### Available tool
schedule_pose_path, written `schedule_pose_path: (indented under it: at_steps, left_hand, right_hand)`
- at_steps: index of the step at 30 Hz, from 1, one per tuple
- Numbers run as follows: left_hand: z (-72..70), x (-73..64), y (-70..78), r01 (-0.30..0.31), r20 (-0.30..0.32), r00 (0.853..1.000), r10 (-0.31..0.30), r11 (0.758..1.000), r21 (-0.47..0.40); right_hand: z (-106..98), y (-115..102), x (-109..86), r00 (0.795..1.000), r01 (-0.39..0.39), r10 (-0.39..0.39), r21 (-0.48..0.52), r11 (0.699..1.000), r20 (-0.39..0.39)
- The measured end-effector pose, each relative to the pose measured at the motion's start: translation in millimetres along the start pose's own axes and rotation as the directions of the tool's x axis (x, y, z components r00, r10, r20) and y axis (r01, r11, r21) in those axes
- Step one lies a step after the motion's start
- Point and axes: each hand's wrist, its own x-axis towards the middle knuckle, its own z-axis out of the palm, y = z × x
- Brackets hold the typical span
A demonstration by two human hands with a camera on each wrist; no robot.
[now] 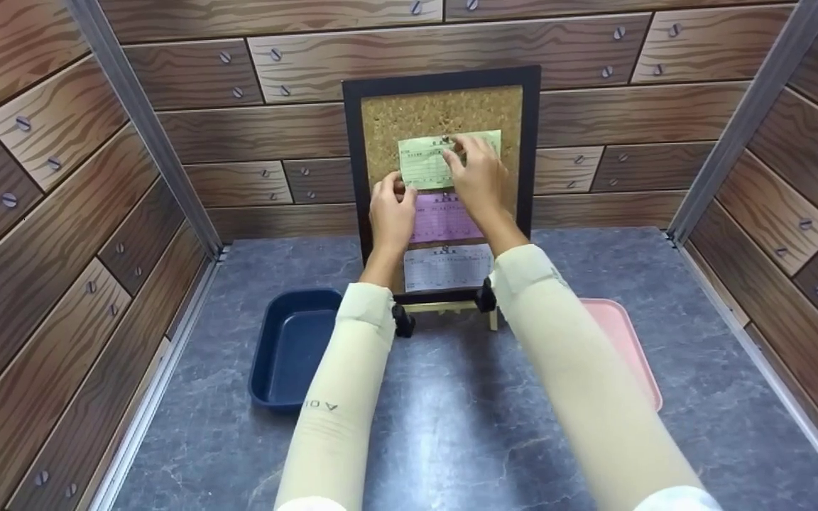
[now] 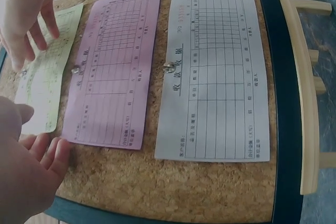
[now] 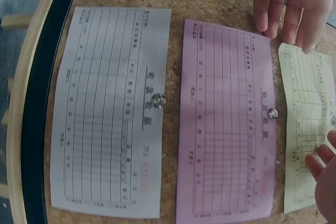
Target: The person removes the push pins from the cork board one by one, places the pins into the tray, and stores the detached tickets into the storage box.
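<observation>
A black-framed corkboard [image 1: 444, 110] stands on a small wooden easel [image 2: 294, 77]. Three printed receipt slips are pinned to it in a column: green [image 1: 423, 167] on top, purple [image 1: 444, 216] in the middle, white [image 1: 448, 268] below. My right hand [image 1: 481, 174] lies over the right part of the green slip, thumb and fingertips close to the clear pushpin [image 2: 22, 73] at its upper middle. At the green slip's lower left corner is my left hand [image 1: 391, 213], its fingers relaxed and its fingertips right at the slip's edge and the cork.
On the grey marbled tabletop [image 1: 444, 411], a dark blue tray [image 1: 267, 355] sits left of the easel. A pink tray [image 1: 625, 341] on the right is partly hidden by my right sleeve. Wood-patterned walls [image 1: 295, 128] enclose the back and sides.
</observation>
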Motion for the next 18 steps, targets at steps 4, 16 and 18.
schedule_pose_path:
  at_steps: [4,16,18]
  left_hand:
    - [4.6,3.5,0.6,0.022,-0.051,0.998,-0.024,0.999,-0.047]
    - [5.8,10.6,3.6,0.075,-0.134,0.987,-0.09,0.991,-0.114]
    - [6.0,11.3,3.9,0.075,-0.139,0.986,-0.091,0.991,-0.113]
  right_hand:
    - [6,-1,2.4,1.0,-0.018,0.018,0.016,1.0,-0.02]
    - [11,-2,8.0,0.996,-0.084,0.085,0.025,0.996,-0.034]
    - [11,-3,9.0,0.995,-0.092,0.092,0.018,0.996,-0.038]
